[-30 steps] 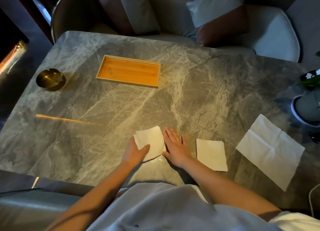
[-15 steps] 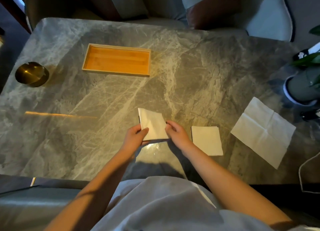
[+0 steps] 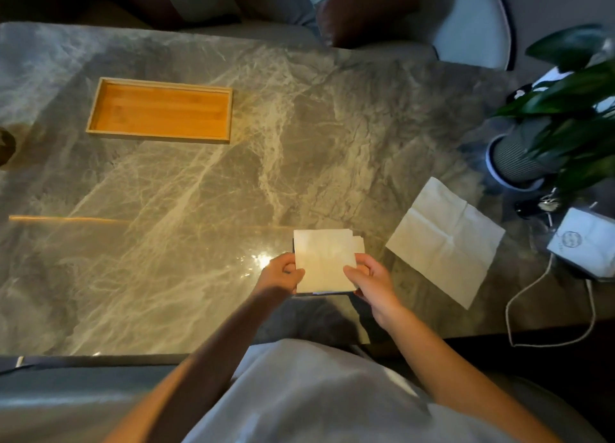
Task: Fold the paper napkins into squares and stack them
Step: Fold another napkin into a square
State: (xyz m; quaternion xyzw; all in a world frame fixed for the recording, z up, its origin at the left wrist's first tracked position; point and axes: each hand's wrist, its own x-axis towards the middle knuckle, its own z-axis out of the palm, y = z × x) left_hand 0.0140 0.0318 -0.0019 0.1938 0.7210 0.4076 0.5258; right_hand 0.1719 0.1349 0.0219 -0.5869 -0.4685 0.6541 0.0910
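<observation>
Head view: marble table point(image 3: 199, 243). Wooden tray point(image 3: 159, 111) far left, well apart from my hands. Dark round thing point(image 3: 5, 146) cut off at the left edge, can't tell what it is. Right side: potted plant point(image 3: 514, 158), below it a white pack point(image 3: 585, 243) with a cable point(image 3: 545, 309) looping off the table edge. Open napkin point(image 3: 446, 239) lies flat and creased between the pack and my hands, near them but not touching. Nothing sits between me and the work.

Folded napkin point(image 3: 324, 259): white square, near centre of the table's near edge, roughly square to me. A second folded square point(image 3: 360, 243) is under it, edges peeking out at the top right, so slightly offset. Can't tell if the top one rests on it or sits just above.

Left hand point(image 3: 281, 276) pinches the folded napkin's left edge, thumb on top. Right hand point(image 3: 372, 283) pinches the right edge, thumb on top, fingers curled under. Both forearms reach in from the near edge.
</observation>
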